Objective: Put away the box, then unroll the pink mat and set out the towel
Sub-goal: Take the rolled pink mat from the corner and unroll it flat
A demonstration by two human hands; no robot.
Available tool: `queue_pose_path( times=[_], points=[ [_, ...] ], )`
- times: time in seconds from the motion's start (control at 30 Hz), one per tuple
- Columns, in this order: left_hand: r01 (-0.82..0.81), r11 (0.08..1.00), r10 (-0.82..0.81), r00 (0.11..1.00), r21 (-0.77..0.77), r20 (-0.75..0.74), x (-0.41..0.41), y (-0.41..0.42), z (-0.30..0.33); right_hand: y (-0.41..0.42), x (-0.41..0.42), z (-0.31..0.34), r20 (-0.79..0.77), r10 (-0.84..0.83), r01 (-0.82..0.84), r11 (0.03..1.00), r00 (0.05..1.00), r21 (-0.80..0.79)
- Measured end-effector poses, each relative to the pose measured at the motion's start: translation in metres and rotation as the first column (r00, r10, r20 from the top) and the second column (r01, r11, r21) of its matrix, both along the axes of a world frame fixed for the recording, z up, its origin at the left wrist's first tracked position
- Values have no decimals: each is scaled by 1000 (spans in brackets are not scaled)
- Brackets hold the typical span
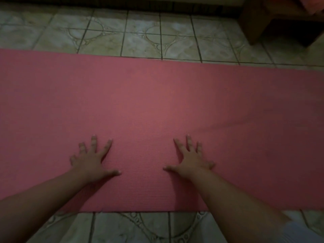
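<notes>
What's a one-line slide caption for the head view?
Both hands, left hand and right hand, press flat on the unrolled pink mat on tiled floor.

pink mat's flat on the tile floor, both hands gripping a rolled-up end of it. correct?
Not quite. The head view shows no rolled-up end and no grip: the left hand and the right hand lie open, fingers spread, palms pressing down on the pink mat. The rest holds: the mat lies flat on the tile floor.
</notes>
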State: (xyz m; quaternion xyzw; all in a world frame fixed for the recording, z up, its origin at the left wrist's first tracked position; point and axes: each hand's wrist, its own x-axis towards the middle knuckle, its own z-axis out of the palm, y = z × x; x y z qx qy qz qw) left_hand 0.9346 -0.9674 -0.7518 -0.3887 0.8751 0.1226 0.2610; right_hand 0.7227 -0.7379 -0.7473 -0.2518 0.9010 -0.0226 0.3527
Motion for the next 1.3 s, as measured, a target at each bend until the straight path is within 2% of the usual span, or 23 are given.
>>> queue_pose_path(
  times=[0.6, 0.87, 1.3],
  points=[
    [6, 999, -5, 1000, 42, -13, -23, 10, -2, 14, -28, 2, -25, 23, -23, 1000, 999, 8],
    [-24, 999, 25, 1000, 32, -6, -14, 8, 0, 28, -29, 4, -72, -120, 122, 992, 990, 36],
    [-29, 999, 30, 998, 27, -52, -32, 8, -6, 18, -62, 5, -57, -101, 105, 993, 993, 59]
  ],
)
